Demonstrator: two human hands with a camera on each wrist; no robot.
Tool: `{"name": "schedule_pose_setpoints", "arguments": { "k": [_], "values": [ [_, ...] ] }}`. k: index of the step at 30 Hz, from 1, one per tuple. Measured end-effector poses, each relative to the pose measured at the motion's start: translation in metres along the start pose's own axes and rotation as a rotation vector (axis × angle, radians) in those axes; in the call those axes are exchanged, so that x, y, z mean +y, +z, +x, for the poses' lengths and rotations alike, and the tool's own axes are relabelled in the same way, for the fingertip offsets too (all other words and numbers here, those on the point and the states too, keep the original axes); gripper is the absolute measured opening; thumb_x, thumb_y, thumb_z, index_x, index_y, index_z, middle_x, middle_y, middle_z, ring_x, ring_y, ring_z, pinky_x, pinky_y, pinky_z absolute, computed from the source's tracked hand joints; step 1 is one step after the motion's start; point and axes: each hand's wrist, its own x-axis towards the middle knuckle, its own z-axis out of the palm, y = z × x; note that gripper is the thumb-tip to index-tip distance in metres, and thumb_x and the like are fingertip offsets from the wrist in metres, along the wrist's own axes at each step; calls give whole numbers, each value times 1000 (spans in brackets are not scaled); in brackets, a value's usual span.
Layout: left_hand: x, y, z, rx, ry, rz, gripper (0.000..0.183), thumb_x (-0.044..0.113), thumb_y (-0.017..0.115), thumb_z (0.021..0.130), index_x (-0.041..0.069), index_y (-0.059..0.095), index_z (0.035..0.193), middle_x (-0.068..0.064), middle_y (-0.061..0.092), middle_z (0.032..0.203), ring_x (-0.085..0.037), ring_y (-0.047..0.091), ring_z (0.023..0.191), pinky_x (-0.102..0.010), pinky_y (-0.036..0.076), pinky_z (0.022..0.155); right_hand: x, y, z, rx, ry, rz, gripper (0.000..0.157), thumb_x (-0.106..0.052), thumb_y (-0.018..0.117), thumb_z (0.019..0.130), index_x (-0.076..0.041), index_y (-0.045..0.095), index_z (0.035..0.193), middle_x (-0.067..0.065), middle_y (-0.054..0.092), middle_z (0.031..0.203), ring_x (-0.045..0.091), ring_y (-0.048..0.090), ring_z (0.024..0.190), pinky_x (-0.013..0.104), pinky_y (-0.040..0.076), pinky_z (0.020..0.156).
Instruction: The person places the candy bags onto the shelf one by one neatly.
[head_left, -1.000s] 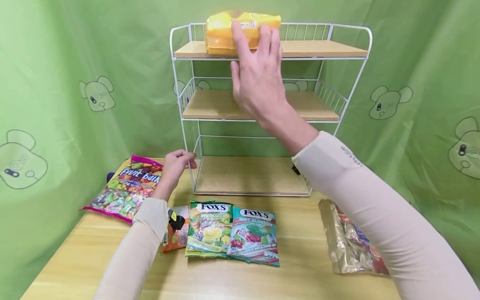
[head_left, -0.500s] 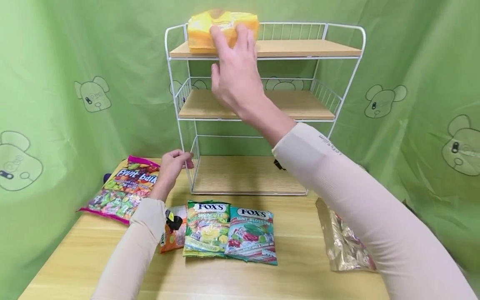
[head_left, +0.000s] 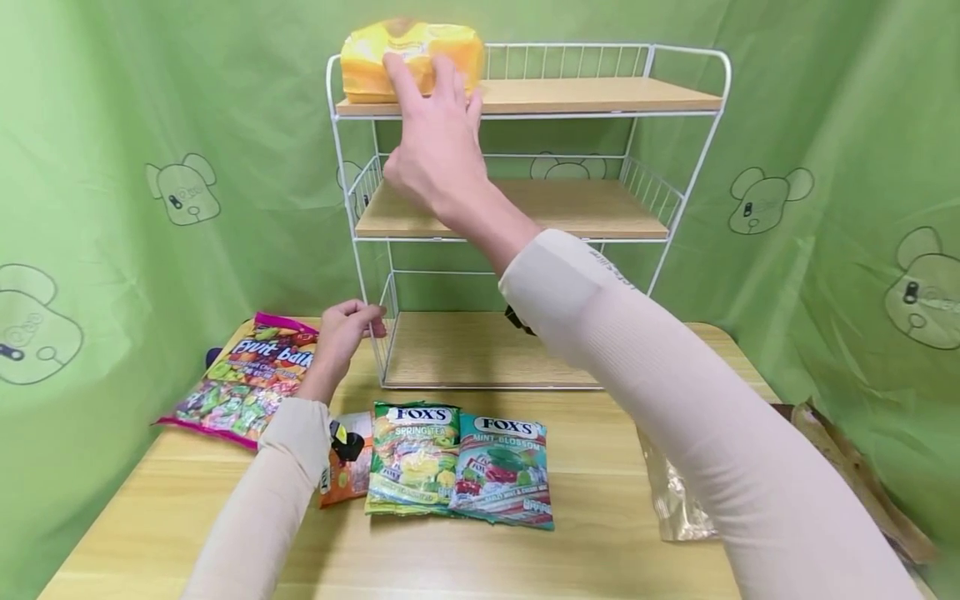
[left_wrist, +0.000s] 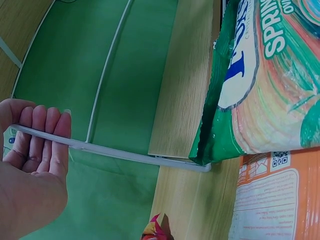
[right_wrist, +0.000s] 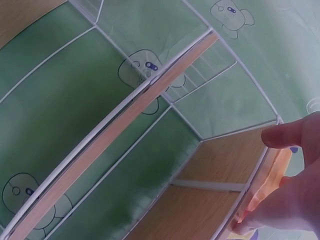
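A yellow package [head_left: 365,68] lies on the top shelf of a white wire rack [head_left: 600,108] with wooden boards, at its left end. Spread fingers of my right hand [head_left: 442,158] press against the package's front. In the right wrist view, the package's orange side [right_wrist: 272,172] shows beside the thumb and fingers of my right hand [right_wrist: 295,185]. Low on the rack's left side, my left hand [head_left: 342,337] grips the front upright. Seen from the left wrist, the fingers of my left hand [left_wrist: 37,170] curl round that white post [left_wrist: 112,152].
On the table [head_left: 600,492] lie a Fruit balls candy bag [head_left: 247,375], an orange bag [head_left: 352,471], a Fox's Spring Tea bag [head_left: 414,467] and a Fox's Mint Blossom bag [head_left: 502,475]. A gold bag [head_left: 678,500] is partly behind my right sleeve. Green curtain [head_left: 247,167] surrounds everything.
My right hand and the yellow package have slid left along the top shelf, from left of centre to its left end. My left hand stays on the post.
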Motion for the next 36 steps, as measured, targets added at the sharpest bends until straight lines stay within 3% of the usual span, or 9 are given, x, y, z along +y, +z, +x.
{"name": "schedule_pose_setpoints", "arguments": {
  "k": [6, 10, 16, 18, 21, 27, 34, 36],
  "values": [
    [6, 2, -3, -25, -20, -8, 16, 13, 63, 97, 4, 61, 84, 4, 68, 73, -14, 66, 78, -28, 59, 89, -4, 1, 1, -21, 31, -8, 104, -3, 61, 82, -39, 6, 162, 5, 2, 169, 18, 5, 157, 39, -8, 129],
    [2, 1, 1, -16, -15, -4, 16, 14, 63, 97, 5, 61, 84, 5, 68, 73, -13, 66, 77, -33, 58, 93, -1, 2, 1, -12, 7, -24, 105, -2, 61, 81, -39, 5, 162, 5, 4, 169, 18, 10, 156, 34, -3, 130],
    [0, -3, -1, 9, 1, 20, 17, 16, 65, 95, 8, 61, 80, 2, 69, 74, -14, 67, 77, -35, 56, 94, 4, 4, -2, -13, -14, 22, 109, 3, 59, 79, -43, 4, 161, 3, 0, 170, 27, 18, 152, 30, 32, 122],
    [0, -3, -1, 11, 5, 20, 17, 16, 65, 95, 9, 61, 80, 1, 69, 74, -13, 67, 77, -34, 56, 94, 5, 3, -2, -20, -16, 53, 110, 5, 58, 78, -44, 4, 161, 2, -1, 171, 28, 17, 153, 29, 40, 116],
    [-1, -2, -2, 8, 4, 11, 17, 16, 64, 96, 9, 61, 80, 1, 69, 75, -13, 67, 77, -36, 55, 96, 7, 0, -4, -33, -18, 116, 109, 9, 55, 79, -45, 6, 160, 1, -2, 171, 26, 12, 156, 28, 43, 114],
    [2, 0, -4, -17, -23, 1, 17, 15, 65, 96, 7, 62, 82, 2, 69, 75, -14, 66, 78, -39, 55, 99, 18, -9, -15, -6, -66, 210, 100, 9, 51, 85, -42, 11, 161, 5, 31, 158, 17, 47, 125, 21, 50, 95],
    [12, -1, -5, -24, -56, 1, 15, 9, 62, 97, -2, 62, 87, 2, 68, 71, -17, 67, 77, -34, 57, 94, 37, -9, -35, 103, -166, 219, 85, -1, 55, 91, -35, 21, 161, 11, 51, 146, 20, 54, 114, 27, 50, 97],
    [12, 0, -5, -22, -60, 2, 14, 9, 62, 97, -2, 62, 87, 0, 69, 73, -17, 67, 77, -36, 57, 95, 45, -6, -40, 144, -203, 254, 77, 1, 54, 91, -27, 31, 158, 12, 60, 134, 21, 59, 99, 27, 53, 87]
  ]
}}
